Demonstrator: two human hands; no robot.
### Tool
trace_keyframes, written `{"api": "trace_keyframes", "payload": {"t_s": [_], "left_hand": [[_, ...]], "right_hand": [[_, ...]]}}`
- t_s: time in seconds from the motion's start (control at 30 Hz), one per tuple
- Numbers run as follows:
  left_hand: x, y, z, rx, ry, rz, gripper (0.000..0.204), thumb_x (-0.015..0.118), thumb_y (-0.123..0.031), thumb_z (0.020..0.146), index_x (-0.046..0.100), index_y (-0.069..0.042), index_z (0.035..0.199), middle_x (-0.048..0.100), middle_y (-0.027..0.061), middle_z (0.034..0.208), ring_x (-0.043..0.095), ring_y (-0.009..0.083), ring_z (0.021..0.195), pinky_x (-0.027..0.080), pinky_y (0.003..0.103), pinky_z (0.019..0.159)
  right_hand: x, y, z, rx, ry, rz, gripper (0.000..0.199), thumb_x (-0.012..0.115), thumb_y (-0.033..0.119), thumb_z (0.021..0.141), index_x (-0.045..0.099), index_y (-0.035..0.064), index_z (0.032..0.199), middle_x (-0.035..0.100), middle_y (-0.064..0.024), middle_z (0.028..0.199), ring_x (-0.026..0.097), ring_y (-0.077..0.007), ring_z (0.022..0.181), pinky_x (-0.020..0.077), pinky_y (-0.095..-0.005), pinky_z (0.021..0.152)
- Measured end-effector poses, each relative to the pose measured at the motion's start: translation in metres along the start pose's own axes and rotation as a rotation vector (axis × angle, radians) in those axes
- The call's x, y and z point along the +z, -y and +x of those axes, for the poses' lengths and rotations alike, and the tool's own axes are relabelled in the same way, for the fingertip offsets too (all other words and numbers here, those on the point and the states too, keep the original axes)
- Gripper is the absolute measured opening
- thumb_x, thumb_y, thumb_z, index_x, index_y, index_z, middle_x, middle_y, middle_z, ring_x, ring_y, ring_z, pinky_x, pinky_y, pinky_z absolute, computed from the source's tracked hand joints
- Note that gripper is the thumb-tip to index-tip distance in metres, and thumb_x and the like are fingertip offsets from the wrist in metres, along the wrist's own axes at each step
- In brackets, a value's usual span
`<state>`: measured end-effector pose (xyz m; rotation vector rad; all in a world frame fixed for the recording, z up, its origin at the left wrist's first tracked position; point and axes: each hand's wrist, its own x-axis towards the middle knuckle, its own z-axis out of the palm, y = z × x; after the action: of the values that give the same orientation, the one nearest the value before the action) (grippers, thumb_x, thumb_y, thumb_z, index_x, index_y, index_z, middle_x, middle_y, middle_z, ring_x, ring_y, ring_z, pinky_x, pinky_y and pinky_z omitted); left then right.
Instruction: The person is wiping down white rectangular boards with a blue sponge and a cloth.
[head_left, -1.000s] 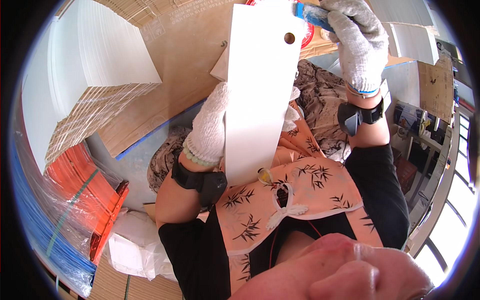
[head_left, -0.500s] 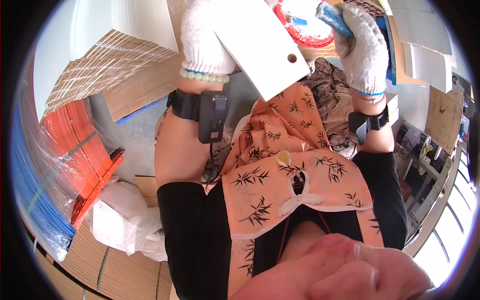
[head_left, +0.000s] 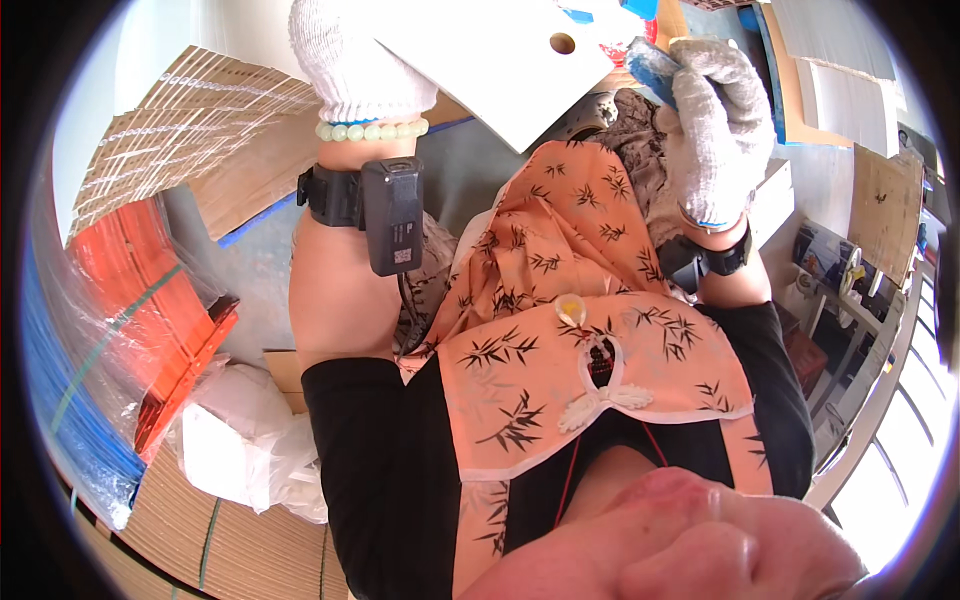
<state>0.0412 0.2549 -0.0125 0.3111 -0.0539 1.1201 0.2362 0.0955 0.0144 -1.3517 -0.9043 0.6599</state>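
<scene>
A white cotton glove covers my left hand (head_left: pixel 350 60), at the top left of centre. That hand is closed at the side of a flat white board (head_left: pixel 510 75), its fingertips lost in the glare. One round hole shows near the board's corner. To the right, my gloved right hand (head_left: pixel 718 130) is closed on a short blue tool (head_left: pixel 653 70) that sticks out past the fingers towards the board. Its exact kind cannot be made out. The tool and the board's edge are apart. Beyond them, partly covered by the board, is a red-rimmed basin (head_left: pixel 652 32) with white bits in it.
Stacked cardboard sheets (head_left: pixel 190 125) stand at the left, above red-orange panels (head_left: pixel 130 300) and blue sheets (head_left: pixel 70 400) under clear film. White plastic bags (head_left: pixel 245 450) lie lower left. White boards (head_left: pixel 845 120) stand at the right, near a grey shelf frame (head_left: pixel 850 340).
My left hand and the board have shifted left and upward in the view, covering more of the basin. My right hand has come down slightly, still holding the blue tool.
</scene>
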Motion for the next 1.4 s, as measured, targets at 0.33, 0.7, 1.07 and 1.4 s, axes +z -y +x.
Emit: {"api": "trace_keyframes", "payload": {"t_s": [0.33,0.7,1.07,1.4], "left_hand": [[-0.005,0.007,0.0,0.03,-0.1,0.083,0.067,0.063,-0.034,0.091,0.043,0.006,0.141,0.055,0.0226,0.133,0.051,0.0384,0.13,0.037,0.053,0.121],[-0.012,0.009,-0.002,0.007,-0.081,0.108,0.066,0.063,-0.034,0.091,0.044,0.007,0.139,0.055,0.022,0.132,0.051,0.0379,0.131,0.036,0.051,0.121],[-0.008,0.01,-0.001,0.016,-0.108,0.078,0.067,0.063,-0.035,0.092,0.043,0.007,0.14,0.055,0.0214,0.133,0.051,0.0374,0.13,0.035,0.05,0.121],[-0.005,0.011,-0.002,0.015,-0.129,0.08,0.068,0.062,-0.038,0.094,0.042,0.007,0.142,0.054,0.0211,0.134,0.051,0.037,0.129,0.037,0.05,0.119]], "right_hand": [[-0.004,-0.005,-0.001,-0.028,0.068,-0.049,0.016,0.06,-0.001,0.097,0.067,0.0008,0.112,0.067,-0.0064,0.113,0.061,-0.0084,0.079,0.0507,-0.0209,0.066],[-0.011,-0.011,0.0,-0.252,0.178,-0.211,0.02,0.059,-0.002,0.096,0.067,0.001,0.114,0.067,-0.0099,0.12,0.065,-0.0142,0.101,0.0539,-0.025,0.082],[-0.018,-0.016,0.002,-0.334,0.213,-0.321,0.019,0.064,-0.001,0.097,0.065,0.002,0.116,0.067,-0.0101,0.12,0.062,-0.0159,0.107,0.0504,-0.0307,0.096],[-0.012,-0.012,0.007,-0.563,0.293,-0.526,0.022,0.066,0.0,0.097,0.064,0.0017,0.119,0.066,-0.0111,0.122,0.063,-0.0172,0.11,0.0503,-0.0326,0.098]]}}
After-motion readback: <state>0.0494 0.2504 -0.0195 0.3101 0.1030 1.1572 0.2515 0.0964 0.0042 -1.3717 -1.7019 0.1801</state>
